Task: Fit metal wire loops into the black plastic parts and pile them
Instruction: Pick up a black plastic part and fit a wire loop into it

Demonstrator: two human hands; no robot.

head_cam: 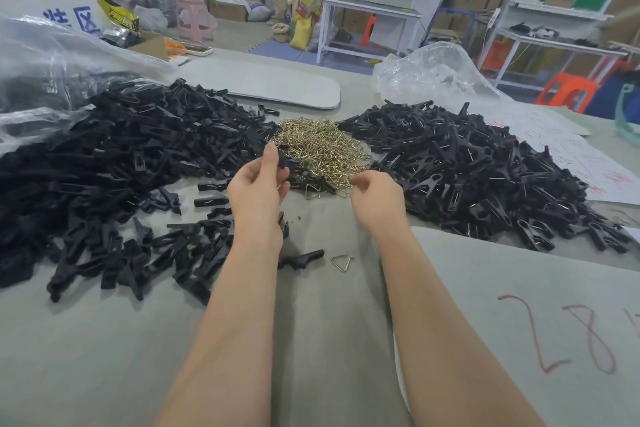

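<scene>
Nearest me, my forearms (239,329) cross the grey fabric-covered worktop (329,340). Left hand (258,184) pinches a black plastic clip part (284,161) by the near edge of the brassy wire-loop heap (318,144); right hand (375,196) curls there, gripping a loop or not I cannot tell. I'd tease one loop free, align its ends with the part's slot, press squarely.

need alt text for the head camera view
A person's left hand holds a black plastic part while the right hand, curled, sits at the edge of a heap of wire loops. Either side lie piles of black parts on a grey table.
</scene>
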